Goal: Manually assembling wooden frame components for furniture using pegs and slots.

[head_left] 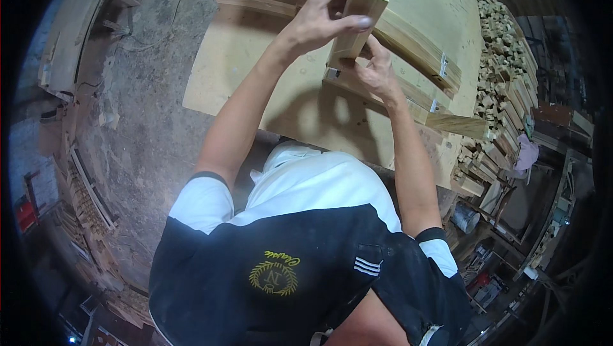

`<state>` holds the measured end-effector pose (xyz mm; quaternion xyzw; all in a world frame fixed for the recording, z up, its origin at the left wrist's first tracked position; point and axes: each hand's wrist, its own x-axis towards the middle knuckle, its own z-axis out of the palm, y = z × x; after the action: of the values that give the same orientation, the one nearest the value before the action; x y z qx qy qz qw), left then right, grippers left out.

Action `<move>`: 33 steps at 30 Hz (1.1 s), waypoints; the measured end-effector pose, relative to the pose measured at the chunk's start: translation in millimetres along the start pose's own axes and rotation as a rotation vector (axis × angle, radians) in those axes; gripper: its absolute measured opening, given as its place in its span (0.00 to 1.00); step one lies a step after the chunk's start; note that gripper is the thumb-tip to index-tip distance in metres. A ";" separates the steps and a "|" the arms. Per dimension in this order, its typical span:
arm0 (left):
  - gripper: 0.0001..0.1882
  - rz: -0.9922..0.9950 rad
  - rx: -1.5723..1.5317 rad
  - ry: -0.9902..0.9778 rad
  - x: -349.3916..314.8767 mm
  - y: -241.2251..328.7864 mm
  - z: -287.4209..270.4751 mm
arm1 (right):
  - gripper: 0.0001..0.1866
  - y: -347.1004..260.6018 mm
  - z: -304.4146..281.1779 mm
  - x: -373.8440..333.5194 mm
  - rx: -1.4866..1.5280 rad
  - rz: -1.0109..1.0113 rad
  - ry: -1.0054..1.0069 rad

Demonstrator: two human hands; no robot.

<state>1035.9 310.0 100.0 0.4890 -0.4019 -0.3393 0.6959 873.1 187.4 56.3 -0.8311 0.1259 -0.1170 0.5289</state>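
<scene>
You held the wooden block (pixel 357 20) upright above the worktop (pixel 255 77), your left hand (pixel 319 20) wrapped closed around its upper part and your right hand (pixel 377 71) pinching its lower end, seemingly to steady it. Stacked wooden slats (pixel 415 42) lay just behind.

You've got no packages, signs or screens in front of you. The nearest thing to a label is a pair of small pale tags: one (pixel 442 65) standing upright on the end of the stacked wooden slats (pixel 418 46) at your right, another (pixel 434 106) on the end just below it. Their markings are too small to make out.
</scene>
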 end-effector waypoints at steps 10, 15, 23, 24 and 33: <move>0.21 0.207 0.279 0.178 18.2 -28.6 64.7 | 0.29 49.7 11.5 -39.2 -0.070 0.050 0.115; 0.23 0.467 0.345 0.304 -14.2 -40.8 74.5 | 0.17 52.7 14.8 -47.7 -0.373 -0.252 0.134; 0.26 0.513 0.355 0.237 -24.8 -50.9 69.1 | 0.21 44.4 21.5 -42.2 -0.383 -0.387 0.233; 0.26 0.505 0.348 0.216 -24.2 -51.8 66.2 | 0.23 41.0 20.3 -44.8 -0.403 -0.356 0.214; 0.40 -0.330 0.273 0.343 -49.3 -75.8 -28.1 | 0.09 113.4 -133.9 -271.0 -0.037 0.308 1.403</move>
<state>1032.9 342.0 10.9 0.6872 -0.2352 -0.3030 0.6169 564.6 117.6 -8.0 -0.5418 0.5540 -0.5453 0.3196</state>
